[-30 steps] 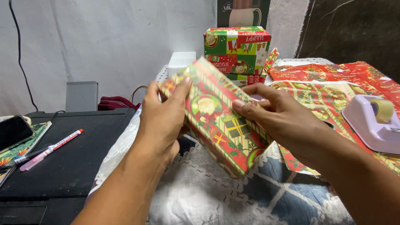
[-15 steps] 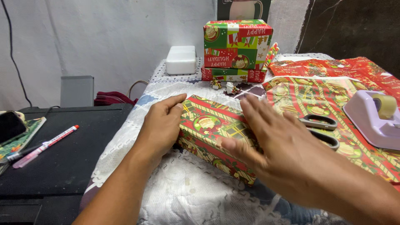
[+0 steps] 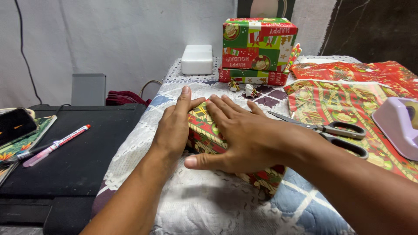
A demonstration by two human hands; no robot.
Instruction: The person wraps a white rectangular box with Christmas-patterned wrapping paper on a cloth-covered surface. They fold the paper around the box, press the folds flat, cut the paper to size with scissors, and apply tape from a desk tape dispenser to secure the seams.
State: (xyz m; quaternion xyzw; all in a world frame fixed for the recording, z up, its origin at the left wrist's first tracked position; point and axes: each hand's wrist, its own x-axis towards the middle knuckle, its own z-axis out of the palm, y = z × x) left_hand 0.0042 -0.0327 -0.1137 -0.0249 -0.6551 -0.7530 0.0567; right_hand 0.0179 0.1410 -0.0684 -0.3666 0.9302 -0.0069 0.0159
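A box wrapped in red, green and gold holiday paper (image 3: 204, 130) lies on the lace-covered table (image 3: 196, 209) in front of me. My left hand (image 3: 174, 126) rests flat against its left side, fingers together and pointing away. My right hand (image 3: 239, 139) lies spread flat on top of it, thumb along the near edge, covering most of the box. Only the box's left part and its near right corner show.
Two wrapped boxes (image 3: 257, 45) are stacked at the back beside a white box (image 3: 197, 59). Scissors (image 3: 331, 132), sheets of wrapping paper (image 3: 348, 93) and a lilac tape dispenser (image 3: 398, 124) lie to the right. A pink pen (image 3: 56, 139) rests on a black surface (image 3: 87, 152) at left.
The wrapped box came down from being held tilted in the air to lying on the table. Both hands went from gripping its ends to pressing flat on it.
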